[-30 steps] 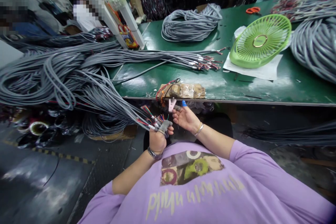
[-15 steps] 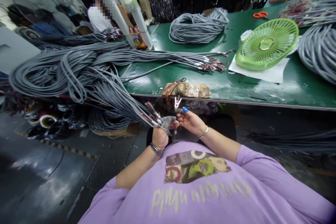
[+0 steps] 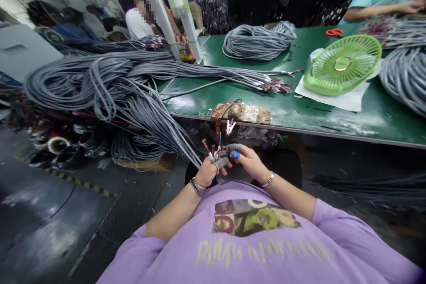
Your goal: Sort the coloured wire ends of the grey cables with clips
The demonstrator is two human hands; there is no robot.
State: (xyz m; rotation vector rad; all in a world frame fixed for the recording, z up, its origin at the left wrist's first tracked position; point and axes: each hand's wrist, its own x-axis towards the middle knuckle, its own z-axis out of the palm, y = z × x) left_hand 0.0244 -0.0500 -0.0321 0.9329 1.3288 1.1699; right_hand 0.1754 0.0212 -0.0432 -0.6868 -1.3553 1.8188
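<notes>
Left hand [image 3: 207,173] clenches grey cables [image 3: 185,141] near their ends, by the green bench [image 3: 289,113]; right hand [image 3: 253,163] at wires [image 3: 207,145], finger grip unclear; splayed strands might snag the nearby clip [image 3: 230,127].

The cables [image 3: 156,108] look smooth plastic, the tabletop [image 3: 282,103] glossy.

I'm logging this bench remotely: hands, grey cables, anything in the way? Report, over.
Left hand closed around grey cables near their ends. Right hand at the coloured wires, grip unclear. Pale clip just beyond, at table edge, apparently not blocking.
</notes>
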